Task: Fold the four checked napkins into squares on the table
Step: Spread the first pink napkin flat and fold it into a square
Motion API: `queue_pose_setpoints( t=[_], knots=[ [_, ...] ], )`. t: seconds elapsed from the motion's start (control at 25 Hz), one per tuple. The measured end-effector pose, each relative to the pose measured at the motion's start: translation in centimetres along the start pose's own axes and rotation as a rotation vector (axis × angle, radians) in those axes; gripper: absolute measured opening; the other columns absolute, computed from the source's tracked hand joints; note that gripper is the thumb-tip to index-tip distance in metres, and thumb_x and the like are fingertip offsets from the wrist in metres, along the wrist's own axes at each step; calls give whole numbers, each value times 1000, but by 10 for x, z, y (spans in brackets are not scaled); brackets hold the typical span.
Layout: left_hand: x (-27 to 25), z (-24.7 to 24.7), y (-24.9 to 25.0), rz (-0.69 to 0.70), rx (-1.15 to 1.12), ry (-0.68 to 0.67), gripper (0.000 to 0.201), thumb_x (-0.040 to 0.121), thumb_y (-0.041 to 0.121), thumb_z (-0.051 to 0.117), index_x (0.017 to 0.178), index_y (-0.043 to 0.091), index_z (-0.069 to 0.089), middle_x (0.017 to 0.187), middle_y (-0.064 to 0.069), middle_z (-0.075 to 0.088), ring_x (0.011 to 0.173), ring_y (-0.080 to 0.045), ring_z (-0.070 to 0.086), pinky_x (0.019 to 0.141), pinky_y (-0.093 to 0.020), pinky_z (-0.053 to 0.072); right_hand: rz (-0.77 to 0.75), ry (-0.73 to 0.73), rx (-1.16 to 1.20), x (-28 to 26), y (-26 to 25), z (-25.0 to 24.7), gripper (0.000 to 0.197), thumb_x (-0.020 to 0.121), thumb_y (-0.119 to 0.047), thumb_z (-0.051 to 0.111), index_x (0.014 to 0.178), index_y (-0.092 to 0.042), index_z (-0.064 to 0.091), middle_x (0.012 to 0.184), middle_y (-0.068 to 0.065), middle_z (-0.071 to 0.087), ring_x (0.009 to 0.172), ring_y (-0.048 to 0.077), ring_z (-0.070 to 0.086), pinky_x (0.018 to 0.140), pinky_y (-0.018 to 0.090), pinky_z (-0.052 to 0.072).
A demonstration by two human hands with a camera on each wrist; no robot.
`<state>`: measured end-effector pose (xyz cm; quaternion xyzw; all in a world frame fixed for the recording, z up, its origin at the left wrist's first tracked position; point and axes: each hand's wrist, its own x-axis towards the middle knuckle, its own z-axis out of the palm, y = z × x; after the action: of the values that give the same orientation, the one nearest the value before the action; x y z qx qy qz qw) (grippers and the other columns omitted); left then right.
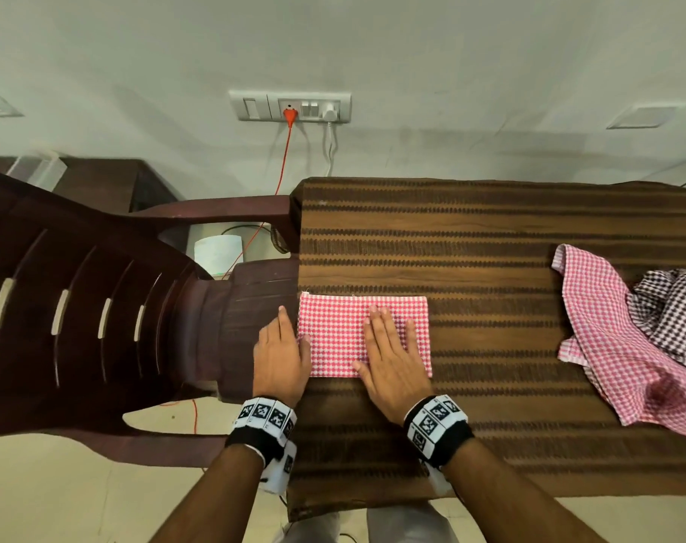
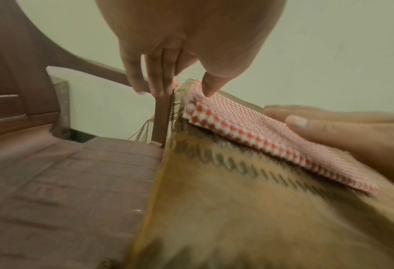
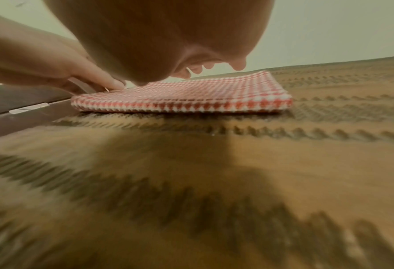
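At nine o'clock a dark maroon plastic chair [image 1: 98, 307] stands against the striped brown table [image 1: 490, 248]. The left hand [image 1: 280, 358] lies at the table's left edge, fingers straight, thumb touching the folded red checked napkin [image 1: 333, 335]. The right hand [image 1: 392, 358] presses flat on that napkin. At three o'clock lies a heap of unfolded napkins [image 1: 627, 346]. At twelve, a switchboard [image 1: 290, 107] on the pale wall.

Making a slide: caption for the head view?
Right hand flattens a folded pink checked napkin on the table; left hand at its edge.
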<state>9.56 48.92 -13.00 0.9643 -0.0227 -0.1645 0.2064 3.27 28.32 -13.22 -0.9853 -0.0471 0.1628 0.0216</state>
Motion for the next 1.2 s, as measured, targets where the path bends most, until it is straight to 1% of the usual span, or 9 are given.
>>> queue_pose_setpoints(
  t=[0.08, 0.16, 0.24, 0.6, 0.8, 0.96, 1.04, 1.08, 1.2],
  knots=[
    [3, -3, -3, -4, -137, 20, 37, 101, 31, 50, 128, 9, 58, 119, -11, 63, 110, -30, 60, 92, -42, 49, 3, -9, -6, 2, -11, 3, 75, 102, -55, 23, 159, -7, 15, 168, 13, 2, 155, 30, -6, 121, 63, 7],
    [8, -7, -5, -44, -200, 31, 24, 97, 32, 58, 108, 13, 67, 101, -5, 68, 92, -27, 66, 79, -38, 52, 31, -24, -11, 3, -14, 7, 73, 102, -53, 26, 159, -8, 16, 168, 14, 4, 156, 30, -3, 121, 63, 6],
    [9, -12, -3, -96, -220, 52, 20, 93, 33, 65, 101, 15, 72, 94, -2, 69, 84, -23, 66, 75, -35, 54, 30, -29, -10, 2, -12, 10, 72, 102, -52, 27, 159, -9, 15, 168, 14, 4, 156, 30, -2, 122, 62, 4],
    [13, -13, 4, -340, -335, -134, 34, 79, 51, 77, 84, 18, 67, 88, -3, 71, 85, -25, 67, 75, -34, 53, 48, -34, -16, 3, -14, 12, 73, 101, -53, 26, 159, -10, 16, 168, 14, 6, 156, 31, 1, 122, 61, 5],
    [14, -19, 13, -316, -473, -114, 18, 78, 33, 80, 82, 20, 68, 86, 1, 71, 84, -20, 67, 77, -34, 54, 37, -18, 14, 4, -12, 14, 74, 101, -53, 26, 160, -11, 11, 169, 13, 1, 156, 31, -3, 122, 61, 6],
    [10, -23, 23, -380, -870, -117, 35, 75, 11, 84, 104, 17, 66, 96, -5, 74, 88, -21, 73, 85, -46, 60, 46, -26, 77, 3, -12, 11, 72, 102, -53, 24, 160, -12, 11, 169, 12, 2, 156, 29, -4, 123, 61, 6],
    [5, -24, 35, -251, -847, -50, 39, 77, 8, 82, 110, 18, 64, 97, 0, 73, 86, -13, 71, 82, -36, 60, 50, 54, 299, 3, -9, 3, 63, 105, -46, 27, 158, -13, 22, 168, 10, 12, 156, 27, 5, 125, 55, 10],
    [0, -26, 45, -160, -791, -23, 39, 77, 9, 81, 110, 21, 63, 96, 4, 72, 84, -7, 70, 78, -28, 59, 83, 145, 486, 2, -5, -3, 55, 106, -40, 35, 154, -13, 34, 163, 10, 28, 153, 25, 19, 124, 50, 19],
    [-13, -25, 83, 41, -624, 10, 36, 76, 15, 79, 104, 31, 62, 91, 13, 69, 81, 1, 65, 75, -20, 55, 316, 379, 1139, -2, 17, -24, 27, 101, -23, 58, 125, -15, 66, 124, 4, 68, 116, 18, 61, 102, 45, 50]
  ],
)
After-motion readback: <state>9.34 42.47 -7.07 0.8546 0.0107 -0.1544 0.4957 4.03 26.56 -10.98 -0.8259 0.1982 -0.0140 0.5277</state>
